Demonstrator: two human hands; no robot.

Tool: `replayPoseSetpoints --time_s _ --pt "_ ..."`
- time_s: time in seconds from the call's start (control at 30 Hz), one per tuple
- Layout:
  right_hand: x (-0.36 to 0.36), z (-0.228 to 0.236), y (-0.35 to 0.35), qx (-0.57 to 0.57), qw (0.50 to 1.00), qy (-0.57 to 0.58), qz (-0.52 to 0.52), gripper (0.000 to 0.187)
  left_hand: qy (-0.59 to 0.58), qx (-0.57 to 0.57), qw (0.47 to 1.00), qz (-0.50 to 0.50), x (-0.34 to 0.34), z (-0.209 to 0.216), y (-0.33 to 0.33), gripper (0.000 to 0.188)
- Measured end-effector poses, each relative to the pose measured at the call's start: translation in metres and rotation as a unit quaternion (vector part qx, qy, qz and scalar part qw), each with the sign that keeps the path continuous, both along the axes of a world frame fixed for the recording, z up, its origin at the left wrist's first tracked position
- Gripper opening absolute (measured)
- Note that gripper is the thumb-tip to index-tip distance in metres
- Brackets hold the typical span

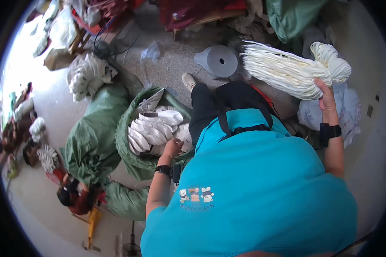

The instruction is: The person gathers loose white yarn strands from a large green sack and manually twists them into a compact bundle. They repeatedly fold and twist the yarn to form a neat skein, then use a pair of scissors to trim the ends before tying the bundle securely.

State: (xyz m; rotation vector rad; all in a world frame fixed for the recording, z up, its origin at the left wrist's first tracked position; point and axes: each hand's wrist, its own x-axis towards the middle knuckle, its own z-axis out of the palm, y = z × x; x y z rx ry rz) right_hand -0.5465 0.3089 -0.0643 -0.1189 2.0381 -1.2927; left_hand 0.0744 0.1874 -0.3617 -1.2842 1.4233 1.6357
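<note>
My right hand (pixel 326 96) is raised on the right and closed round one end of a long bundle of cream-white cords (pixel 283 68). The loose ends of the cords fan out to the left. Beside the held end is a rounded white hank (pixel 332 62); whether it belongs to the same bundle I cannot tell. My left hand (pixel 173 147) is over an open green sack (pixel 121 135), its fingers curled. Under and beside it, overlapping white folded pieces (pixel 154 130) fill the sack. Anything between those fingers is too small to make out.
Full green sacks (pixel 94 128) lie to the left, one topped by a white bundle (pixel 90 76). A grey round-topped stool (pixel 221 61) stands ahead. A whitish sack (pixel 330 111) sits below my right hand. Another person (pixel 75 197) is at the lower left.
</note>
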Motion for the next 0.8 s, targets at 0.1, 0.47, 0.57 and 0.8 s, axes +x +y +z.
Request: replayPoseSetpoints --time_s 0.1,0.47,0.57,0.8 --pt "-0.011 0.010 0.022 -0.003 0.998 0.047 -0.053 0.056 0.040 0.034 0.986 0.156 -0.018 0.006 -0.042 0.037" --pt "-0.024 -0.032 0.093 0.040 0.975 0.076 -0.206 0.055 0.154 -0.171 0.972 0.054 -0.111 0.002 -0.152 0.023" --pt "-0.021 -0.068 0.111 0.041 0.973 0.051 -0.221 0.054 0.135 -0.197 0.971 0.001 -0.136 -0.004 -0.169 0.022" --pt "-0.052 -0.106 0.122 0.027 0.983 -0.027 -0.179 0.059 0.127 -0.136 0.964 0.189 -0.154 -0.011 -0.147 0.017"
